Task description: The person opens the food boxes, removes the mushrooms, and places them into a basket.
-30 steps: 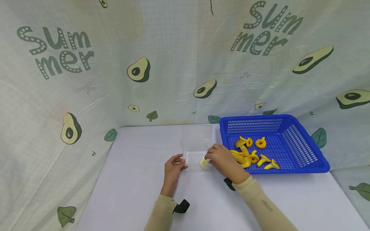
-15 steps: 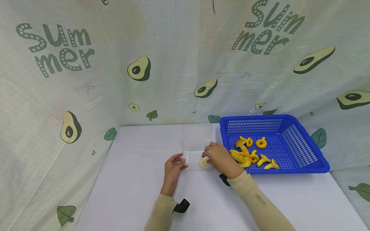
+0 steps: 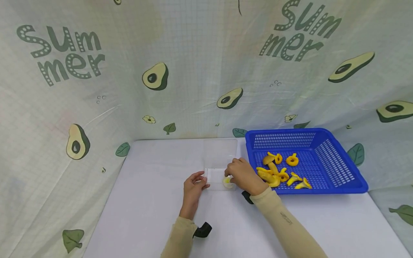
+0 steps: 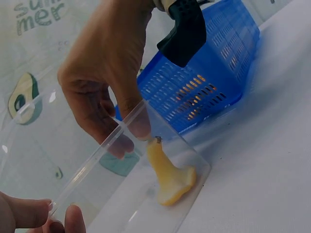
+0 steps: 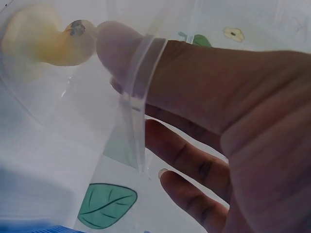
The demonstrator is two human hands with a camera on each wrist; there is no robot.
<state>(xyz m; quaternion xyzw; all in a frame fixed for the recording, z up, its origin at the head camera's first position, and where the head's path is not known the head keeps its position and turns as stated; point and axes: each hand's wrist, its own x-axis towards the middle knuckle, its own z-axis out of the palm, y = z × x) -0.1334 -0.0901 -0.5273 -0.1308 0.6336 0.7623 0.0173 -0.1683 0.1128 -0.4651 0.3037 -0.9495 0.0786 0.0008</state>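
Note:
A hinged clear plastic box lies with its lid folded back. My left hand pinches its left wall between thumb and fingers. Inside, at the right end, a yellow trumpet-shaped mushroom, a chanterelle by its look, rests cap down with the stem leaning up. My right hand reaches over the right wall, thumb and index finger inside the box. The thumb tip is right at the stem's dark end, but the stem does not lie between thumb and finger. The other fingers are loosely bent and apart.
To the right of the box stands a blue perforated basket, with several yellow mushrooms and a brown-capped one in it. A white sheet covers the table. A printed curtain hangs behind.
My right hand has shifted slightly left, its forearm swinging in the same way. The left hand, the box and the mushroom in it stay nearly where they were.

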